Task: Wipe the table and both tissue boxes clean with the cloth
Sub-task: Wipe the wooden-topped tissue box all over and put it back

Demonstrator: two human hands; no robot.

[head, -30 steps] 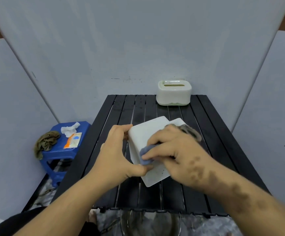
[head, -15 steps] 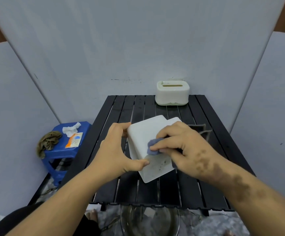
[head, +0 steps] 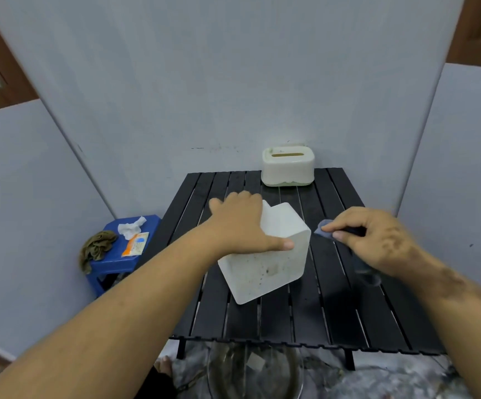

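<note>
A white tissue box (head: 265, 269) lies tipped on the black slatted table (head: 334, 318), its speckled, dirty face turned toward me. My left hand (head: 242, 223) grips it from above, thumb on the near edge. My right hand (head: 377, 240) hovers to the box's right, apart from it, pinching a blue-grey cloth (head: 324, 230) whose darker tail hangs below the palm. A second tissue box (head: 288, 168), cream with a slot on top, stands upright at the table's far edge against the wall.
Grey panels wall in the table on three sides. A blue stool (head: 124, 254) at the left carries an olive rag (head: 96, 249), a crumpled tissue and an orange packet. A glass bowl (head: 253, 370) sits on the floor below the table's near edge.
My right hand has lifted the cloth off the white box and swung out to the right. My left hand has turned the box, showing its dirty face. The camera has tilted up.
</note>
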